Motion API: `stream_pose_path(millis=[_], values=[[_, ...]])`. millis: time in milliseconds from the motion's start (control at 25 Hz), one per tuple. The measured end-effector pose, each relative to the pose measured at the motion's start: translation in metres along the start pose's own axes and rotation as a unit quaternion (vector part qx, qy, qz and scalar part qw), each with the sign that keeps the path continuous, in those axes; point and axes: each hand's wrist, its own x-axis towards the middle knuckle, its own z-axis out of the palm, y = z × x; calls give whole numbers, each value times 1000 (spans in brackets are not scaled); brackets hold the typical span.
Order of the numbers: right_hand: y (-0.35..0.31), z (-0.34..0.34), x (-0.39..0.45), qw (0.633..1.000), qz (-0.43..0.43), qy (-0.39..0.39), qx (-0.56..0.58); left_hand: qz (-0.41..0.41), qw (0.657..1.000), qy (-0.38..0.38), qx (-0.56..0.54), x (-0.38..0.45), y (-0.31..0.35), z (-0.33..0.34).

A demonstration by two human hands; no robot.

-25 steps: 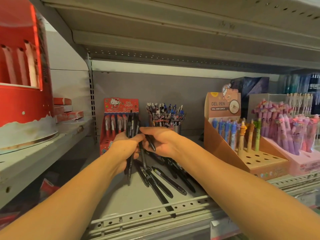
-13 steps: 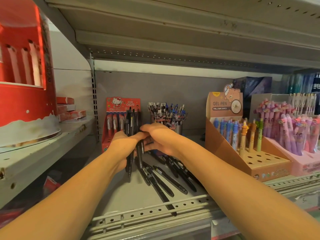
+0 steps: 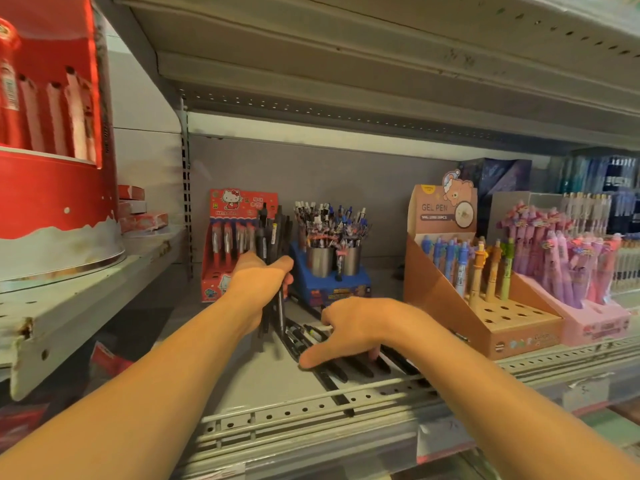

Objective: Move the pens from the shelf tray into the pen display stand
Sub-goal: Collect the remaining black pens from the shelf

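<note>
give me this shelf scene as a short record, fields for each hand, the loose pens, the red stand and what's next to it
left hand: left hand grips a bundle of black pens, held upright
right hand: right hand reaches down onto the loose black pens; grip cannot be told
loose pens: lie flat on the grey shelf, near its front edge
red stand: red display stand at the back left, behind the held bundle
beside it: blue stand with metal cups, then a tan gel pen box

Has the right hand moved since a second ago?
Yes. The right hand has dropped away from the left hand and its pen bundle, down onto the loose black pens on the shelf.
</note>
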Motion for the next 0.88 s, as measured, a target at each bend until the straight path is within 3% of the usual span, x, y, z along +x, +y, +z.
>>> stream_pose_path(millis=[120,280,560,880], values=[[-5,9,-2,998,-18,26,-47,-16,999,-18,-40,2,-3,1],[-11,15,-4,995,-34,63,-75,-8,1000,-25,2,4,-7,1],[-23,29,-11,966,-24,194,-171,5,999,-24,31,5,-11,-1],[-27,31,-7,952,-33,165,-257,-1,999,-32,37,4,-12,2]])
